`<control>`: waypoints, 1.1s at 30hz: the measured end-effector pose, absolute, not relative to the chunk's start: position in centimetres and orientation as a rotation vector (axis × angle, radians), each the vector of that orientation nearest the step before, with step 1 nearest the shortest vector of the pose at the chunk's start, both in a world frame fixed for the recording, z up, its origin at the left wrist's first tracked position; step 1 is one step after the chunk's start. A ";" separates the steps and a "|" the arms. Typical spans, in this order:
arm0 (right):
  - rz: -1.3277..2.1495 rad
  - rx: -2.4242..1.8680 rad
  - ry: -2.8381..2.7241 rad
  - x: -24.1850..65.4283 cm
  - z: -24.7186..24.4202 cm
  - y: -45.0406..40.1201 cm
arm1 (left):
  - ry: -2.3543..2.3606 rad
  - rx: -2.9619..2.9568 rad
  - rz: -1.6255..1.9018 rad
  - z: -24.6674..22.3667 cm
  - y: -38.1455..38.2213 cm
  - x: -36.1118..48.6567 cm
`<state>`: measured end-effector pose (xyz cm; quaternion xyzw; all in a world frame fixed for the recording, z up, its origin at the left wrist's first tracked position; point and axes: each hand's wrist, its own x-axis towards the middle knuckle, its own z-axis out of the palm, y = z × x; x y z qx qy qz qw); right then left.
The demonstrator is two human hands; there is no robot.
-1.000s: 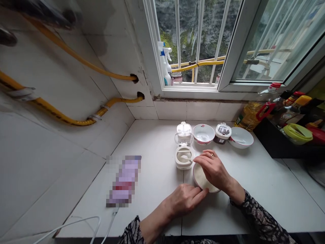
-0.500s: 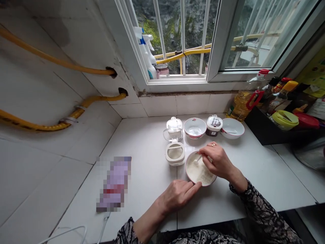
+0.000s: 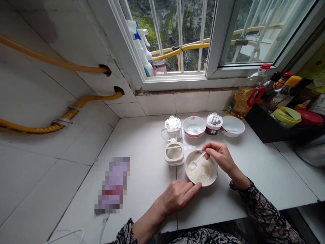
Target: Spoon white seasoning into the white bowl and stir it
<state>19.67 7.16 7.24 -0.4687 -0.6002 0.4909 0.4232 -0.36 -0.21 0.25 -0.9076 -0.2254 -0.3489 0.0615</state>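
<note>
A white bowl (image 3: pixel 188 177) holding pale, whitish powder or grains stands on the counter in front of me. My right hand (image 3: pixel 220 156) pinches the handle of a small white spoon (image 3: pixel 193 165), whose scoop is over the powder inside the bowl. At the bowl's near rim, my left hand (image 3: pixel 179 196) holds the edge with its extended fingertips; the other fingers are curled under. Just left of the bowl sits a white seasoning jar (image 3: pixel 174 159) with its clear lid flipped back and pale contents inside.
Behind stand another lidded white jar (image 3: pixel 173 122), a bowl (image 3: pixel 194 133), a dark-filled jar (image 3: pixel 214 124) and a bowl with a spoon (image 3: pixel 233 132). An oil bottle (image 3: pixel 240 101) and a black condiment box (image 3: pixel 261 127) are at right. A blurred purple object (image 3: pixel 114 184) with a cable lies left.
My right hand has shifted slightly right and rotated, so the spoon shows more fully, lying lower across the bowl. My left hand stays at the rim. The view has shifted slightly.
</note>
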 end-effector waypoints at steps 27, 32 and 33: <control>0.171 -0.609 -2.258 16.8 6.7 6.8 | -0.687 -2.754 -0.942 -0.6 -0.4 -0.5; 0.189 -0.711 -2.015 18.3 8.1 6.5 | -0.699 -2.810 -0.911 -0.9 -0.4 -0.7; 0.191 -0.742 -1.975 18.6 8.3 6.5 | -0.700 -2.810 -0.927 -0.9 -0.4 -0.7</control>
